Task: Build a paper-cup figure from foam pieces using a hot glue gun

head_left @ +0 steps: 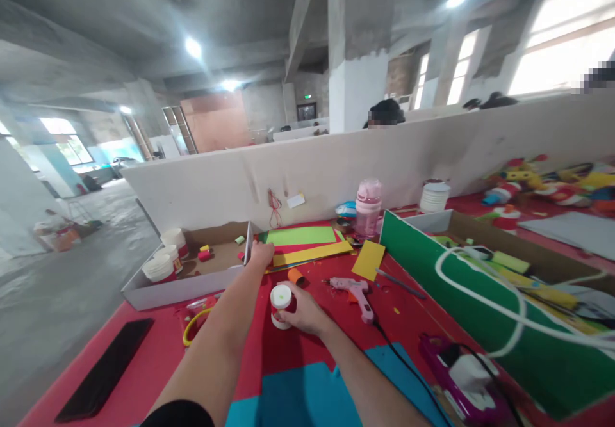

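Note:
My right hand point(307, 312) is wrapped round a white cup with a red band point(280, 298), which stands on the red table with a small green spot on its white top. Just behind it lies an orange paper roll point(295, 276). My left hand point(262, 255) reaches forward to the right wall of a shallow white box point(185, 289), beside a stack of coloured sheets point(307, 254). Its fingertips are small and partly hidden, so I cannot make out whether they hold anything. A pink glue gun point(353, 291) lies to the right of the cup.
Several white cups point(161, 267) and small coloured pieces are in the white box. Yellow-handled scissors point(195, 326) and a black slab point(106, 369) lie left. A green-sided box point(432, 286), a purple power strip point(464, 376) and cables occupy the right. A pink bottle point(368, 209) stands by the partition.

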